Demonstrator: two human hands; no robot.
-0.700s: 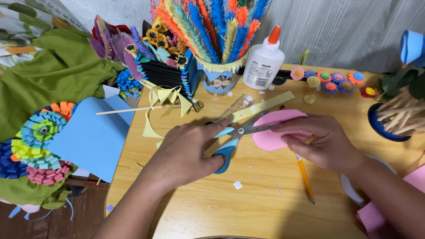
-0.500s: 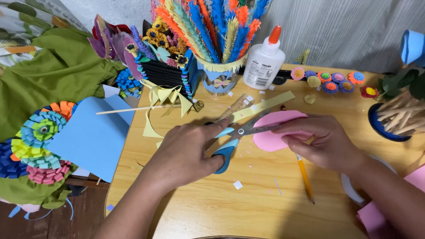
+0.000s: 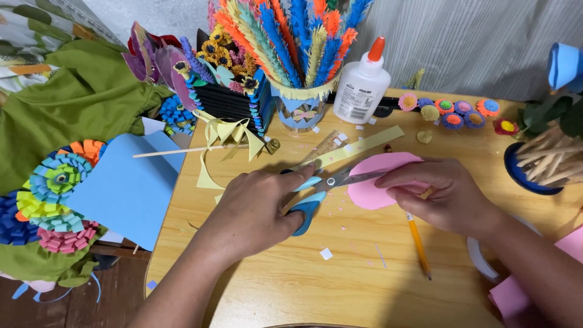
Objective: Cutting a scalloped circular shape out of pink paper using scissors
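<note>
**Trimming the pink paper's edge**

The pink paper (image 3: pixel 371 185) lay mid-table, blades of the scissors (image 3: pixel 322 189) biting its nine-o'clock edge. The left hand (image 3: pixel 258 209) was closed around the blue handles; the right hand (image 3: pixel 440 194) pinched the paper at three o'clock. A pencil (image 3: pixel 418 243) lay at five o'clock. Cutting seemed underway; continuing likely needed the paper turned.

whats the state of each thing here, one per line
left hand: gripping the scissors' handles
right hand: pinching the pink paper circle
scissors: blades at the pink circle's edge
pink paper circle: flat on the table, partly under the fingers
glue bottle: upright, orange cap on
pencil: lying loose on the table
blue paper sheet: overhanging the table edge
</note>
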